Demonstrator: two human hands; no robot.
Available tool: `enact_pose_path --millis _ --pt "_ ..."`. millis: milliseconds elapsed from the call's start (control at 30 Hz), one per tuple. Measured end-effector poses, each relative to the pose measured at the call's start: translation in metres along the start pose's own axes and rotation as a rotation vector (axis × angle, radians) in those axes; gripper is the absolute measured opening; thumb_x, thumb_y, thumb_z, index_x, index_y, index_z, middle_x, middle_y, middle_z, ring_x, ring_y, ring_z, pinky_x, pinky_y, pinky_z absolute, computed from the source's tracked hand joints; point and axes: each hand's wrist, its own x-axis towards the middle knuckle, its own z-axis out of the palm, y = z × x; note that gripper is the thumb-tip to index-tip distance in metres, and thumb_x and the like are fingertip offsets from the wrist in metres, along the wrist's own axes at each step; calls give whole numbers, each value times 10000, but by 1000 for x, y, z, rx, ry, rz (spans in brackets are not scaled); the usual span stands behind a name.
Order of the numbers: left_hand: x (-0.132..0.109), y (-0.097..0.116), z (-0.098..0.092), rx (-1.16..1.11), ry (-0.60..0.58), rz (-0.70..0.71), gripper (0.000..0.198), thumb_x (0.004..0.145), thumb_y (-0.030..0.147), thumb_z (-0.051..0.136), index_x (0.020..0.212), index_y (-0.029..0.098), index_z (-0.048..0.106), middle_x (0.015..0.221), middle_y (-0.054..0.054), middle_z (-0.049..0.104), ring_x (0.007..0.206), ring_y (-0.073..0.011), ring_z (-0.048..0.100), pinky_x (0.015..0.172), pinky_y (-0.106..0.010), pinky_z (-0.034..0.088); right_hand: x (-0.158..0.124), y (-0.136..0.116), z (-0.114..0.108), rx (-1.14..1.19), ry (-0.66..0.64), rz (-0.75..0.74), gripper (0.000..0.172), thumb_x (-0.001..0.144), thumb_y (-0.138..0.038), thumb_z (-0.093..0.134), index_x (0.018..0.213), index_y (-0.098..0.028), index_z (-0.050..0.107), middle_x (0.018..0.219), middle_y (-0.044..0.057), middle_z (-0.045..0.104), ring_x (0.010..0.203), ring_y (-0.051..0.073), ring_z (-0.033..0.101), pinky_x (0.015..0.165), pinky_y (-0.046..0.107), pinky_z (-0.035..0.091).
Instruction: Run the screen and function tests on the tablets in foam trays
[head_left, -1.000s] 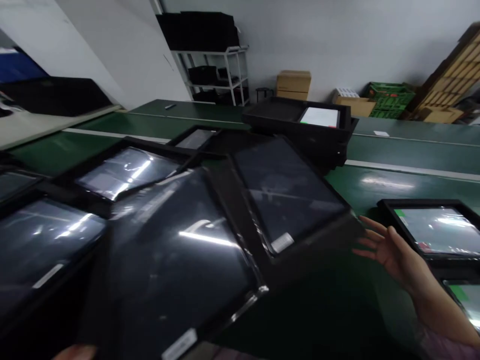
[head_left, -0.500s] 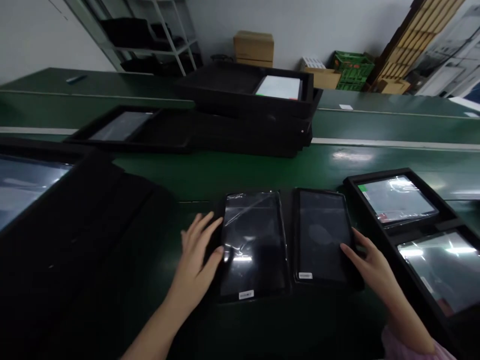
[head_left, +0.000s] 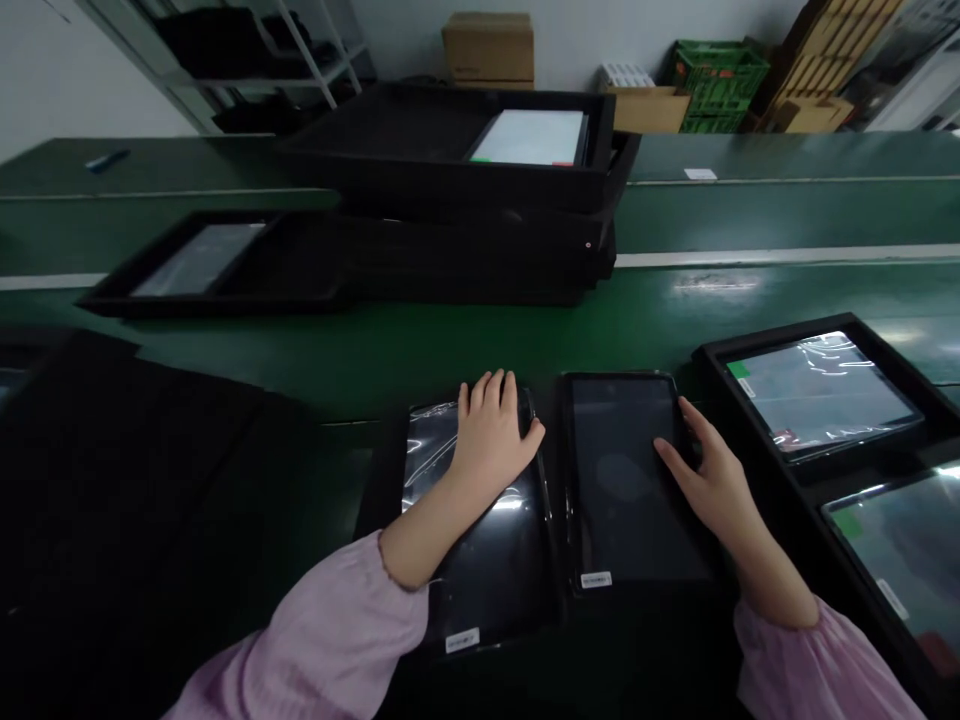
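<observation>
See at lower centre the left screen (head_left: 499, 565) under a loosely spread left hand (head_left: 491, 435), and the right screen (head_left: 619, 490) with the right hand (head_left: 709, 480) at its right edge, clasp impossible to confirm. Judge likely stiff, slick, fragile; lift by side edges.

Side by side in a front tray (head_left: 384, 480), a left tablet (head_left: 495, 580) and a right tablet (head_left: 619, 490) are set on the surface (head_left: 420, 345). At right, in a side tray (head_left: 806, 470), a far panel (head_left: 832, 390) and a near panel (head_left: 911, 550) are held. Behind, toward the surface's far edge, a tray stack (head_left: 480, 250) is placed, an upper panel (head_left: 531, 137) being seated near its top tray's right edge. Leftward, a back tray (head_left: 296, 260) is laid; nearer, trays (head_left: 150, 470) may be piled, though poorly seen.
</observation>
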Motion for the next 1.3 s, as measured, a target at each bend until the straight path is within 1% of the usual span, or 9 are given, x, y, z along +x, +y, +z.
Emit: enact_pose_path --millis 133,267,500,867,967,1067,1133,1200,1300 --pt "-3 -1 4 -16 54 17 677 951 370 496 1521 5 519 1587 -278 554 1530 -426 463 1291 -676 302 5 -5 8 7 57 108 925 832 -819 631 1506 -189 580 1372 179 717 1286 365 680 1061 536 585" --pt "1 -1 7 -45 91 20 617 967 358 475 1467 14 587 1515 -257 627 1463 -406 541 1249 -610 408 0 -8 5 -7 51 150 844 843 -808 627 1455 -226 609 1287 150 748 1213 342 710 1010 506 605" --pt "10 -8 1 -40 110 66 517 963 306 454 1371 97 693 1321 -183 749 1244 -366 658 1028 -542 579 -2 -11 4 42 73 152 723 864 -735 680 1389 -241 617 1216 134 752 1120 307 724 929 469 618" --pt "11 -18 3 -258 82 43 544 1006 463 488 1438 175 650 1404 -152 710 1333 -367 612 1143 -592 501 12 -4 -1 153 -55 177 735 846 -717 715 1411 -267 576 1190 102 755 979 257 736 826 411 638" --pt "12 -31 -8 -374 62 -4 580 1007 464 464 1471 149 611 1480 -166 664 1399 -353 586 1203 -598 454 13 -2 -2 155 -50 144 754 858 -712 695 1441 -255 553 1271 131 727 1098 297 725 933 491 633" --pt "-6 -62 -25 -462 157 -148 631 986 527 472 1458 136 621 1506 -177 640 1433 -358 572 1239 -579 425 -5 -21 -3 51 63 8 768 897 -627 701 1530 -238 504 1512 182 589 1436 379 539 1184 643 474" --pt "-33 -87 -32 -502 244 -264 616 964 576 516 1421 187 655 1488 -149 658 1441 -359 569 1255 -570 411 -29 -45 1 -87 102 -206 652 984 -478 653 1574 -263 476 1551 167 569 1508 369 473 1227 665 433" --pt "-69 -109 -29 -599 305 -370 636 957 608 553 1472 241 618 1518 -123 645 1483 -351 534 1282 -563 375 -56 -69 12 -151 -45 -421 573 1058 -327 538 1619 -327 419 1488 120 644 1454 320 560 1177 618 522" --pt "-120 -124 -15 -825 299 -456 688 966 664 546 1542 288 556 1596 -104 586 1544 -357 466 1312 -586 315 -90 -97 40 -214 -238 -561 770 1080 -304 476 1738 -282 78 1487 138 662 1488 356 543 1123 656 572"
